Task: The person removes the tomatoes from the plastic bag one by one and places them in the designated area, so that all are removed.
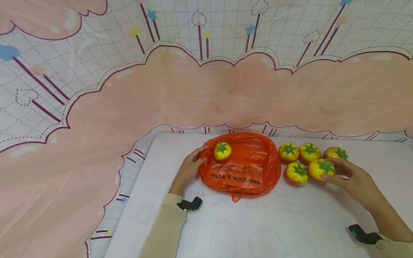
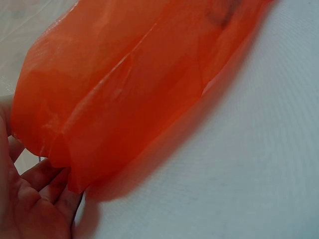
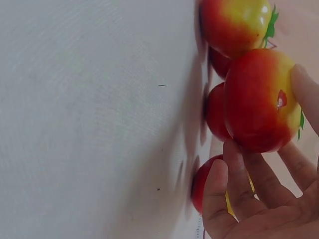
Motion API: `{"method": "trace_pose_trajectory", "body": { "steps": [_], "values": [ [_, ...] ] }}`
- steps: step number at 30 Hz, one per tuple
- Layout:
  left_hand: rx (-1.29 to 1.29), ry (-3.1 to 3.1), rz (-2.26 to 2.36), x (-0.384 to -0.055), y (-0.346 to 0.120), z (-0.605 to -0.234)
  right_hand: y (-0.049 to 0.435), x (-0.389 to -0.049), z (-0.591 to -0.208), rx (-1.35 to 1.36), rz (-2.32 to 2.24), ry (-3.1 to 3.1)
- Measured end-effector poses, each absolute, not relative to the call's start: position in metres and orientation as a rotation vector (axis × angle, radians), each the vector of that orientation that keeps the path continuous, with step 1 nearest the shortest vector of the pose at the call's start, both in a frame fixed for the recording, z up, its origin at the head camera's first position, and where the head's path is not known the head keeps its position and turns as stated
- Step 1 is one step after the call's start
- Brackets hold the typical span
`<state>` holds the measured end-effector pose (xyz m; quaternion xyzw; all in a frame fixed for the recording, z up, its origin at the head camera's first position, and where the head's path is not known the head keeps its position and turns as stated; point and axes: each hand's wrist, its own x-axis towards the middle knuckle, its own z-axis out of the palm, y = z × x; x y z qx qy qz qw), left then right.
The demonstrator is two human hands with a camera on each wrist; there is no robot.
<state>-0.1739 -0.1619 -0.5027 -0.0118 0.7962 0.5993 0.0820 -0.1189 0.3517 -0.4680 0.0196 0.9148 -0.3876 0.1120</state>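
A red plastic bag with printed lettering lies spread on the table with its rim raised round it. One yellow-and-red tomato with a green star-shaped top sits in the bag's left part. My left hand holds the bag's left edge; in the left wrist view its fingers are partly behind the red film. To the right of the bag, my right hand grips a tomato between thumb and fingers. In the right wrist view this tomato overlaps others behind it.
Several more tomatoes stand in a cluster at the bag's right side, close to the held one. They rest on a white table. A patterned pink cloth hangs behind the table and down its left side.
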Motion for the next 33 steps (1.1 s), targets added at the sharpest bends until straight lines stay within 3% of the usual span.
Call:
{"method": "trace_pose_trajectory", "body": {
  "steps": [33],
  "values": [
    [-0.054,2.380,1.782,-0.1753,-0.1616,-0.5036,0.3508,-0.1217,-0.4766,0.073,-1.053,2.685]
  ]
}}
